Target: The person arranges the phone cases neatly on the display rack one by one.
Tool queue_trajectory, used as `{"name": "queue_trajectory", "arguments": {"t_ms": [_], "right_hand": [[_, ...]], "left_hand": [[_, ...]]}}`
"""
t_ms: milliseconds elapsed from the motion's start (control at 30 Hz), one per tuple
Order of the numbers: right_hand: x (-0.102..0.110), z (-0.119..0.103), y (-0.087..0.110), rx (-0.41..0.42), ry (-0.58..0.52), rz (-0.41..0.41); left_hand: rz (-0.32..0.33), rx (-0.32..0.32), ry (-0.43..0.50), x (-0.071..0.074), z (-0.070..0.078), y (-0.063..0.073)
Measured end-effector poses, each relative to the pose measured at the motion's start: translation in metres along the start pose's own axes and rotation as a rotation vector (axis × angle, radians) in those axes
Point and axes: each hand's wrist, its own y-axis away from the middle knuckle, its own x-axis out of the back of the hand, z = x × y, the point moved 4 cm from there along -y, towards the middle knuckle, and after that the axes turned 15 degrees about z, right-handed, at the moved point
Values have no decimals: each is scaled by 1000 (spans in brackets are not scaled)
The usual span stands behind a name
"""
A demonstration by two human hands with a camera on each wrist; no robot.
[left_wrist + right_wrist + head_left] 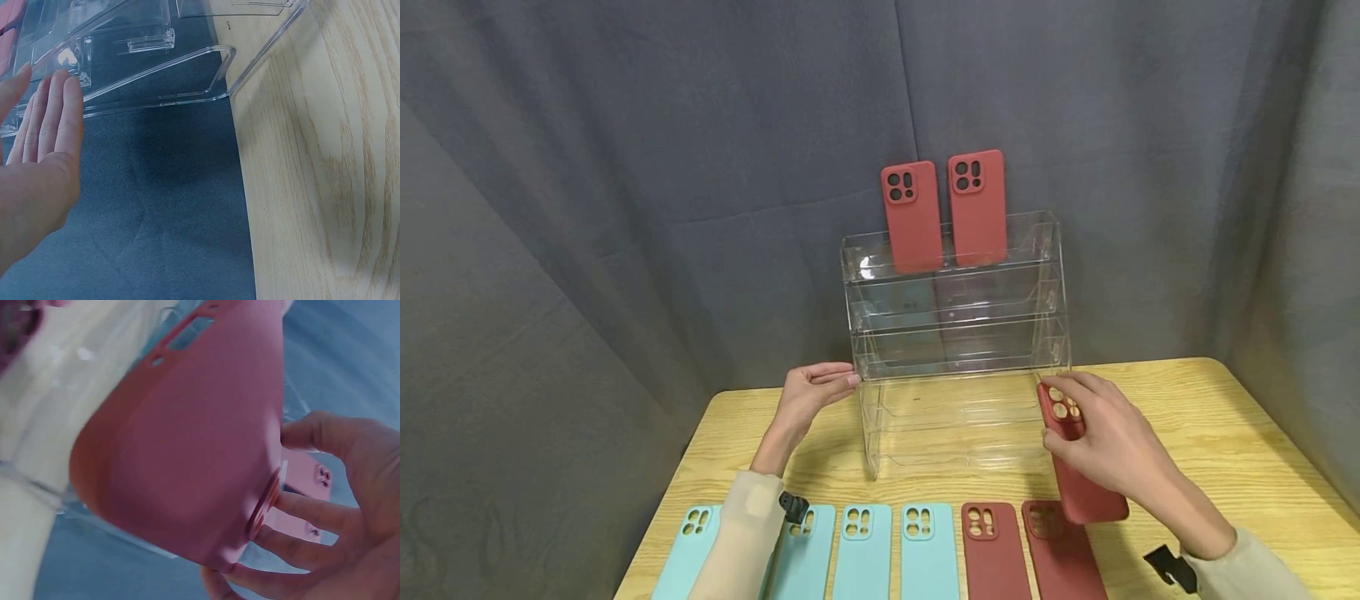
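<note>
A clear acrylic display stand [958, 375] with stepped tiers stands on the wooden table. Two red phone cases [913, 218] [978, 208] lean side by side in its top tier. My left hand [805, 402] is at the stand's left side, its fingertips touching or nearly touching the edge; the left wrist view shows the fingers [65, 119] straight. In my right hand [1105, 433] is another red phone case [187, 437], held tilted by its edges near the camera cutout. It is in front of the stand's right side, above the table.
Along the table's front lie several light-blue phone cases [861, 554] and two red ones [996, 554] [1063, 554], in a row. A grey curtain [737, 167] hangs behind the stand and down both sides. The wooden table [1165, 450] extends right of the stand.
</note>
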Motion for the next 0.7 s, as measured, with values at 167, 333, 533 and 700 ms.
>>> {"name": "queue_trajectory", "arguments": {"t_ms": [167,333,533,700], "right_hand": [[0,-21,-25,57,-20,53],[0,-39,-50,101,-30,104],[3,-61,-83,111,-71,136],[1,-79,-112,118,-111,195]], "left_hand": [[-7,-6,-6,-2,1,-1],[-16,-6,-3,-3,-1,-2],[-16,2,2,-2,-3,-2],[-16,8,0,0,-2,-3]]}}
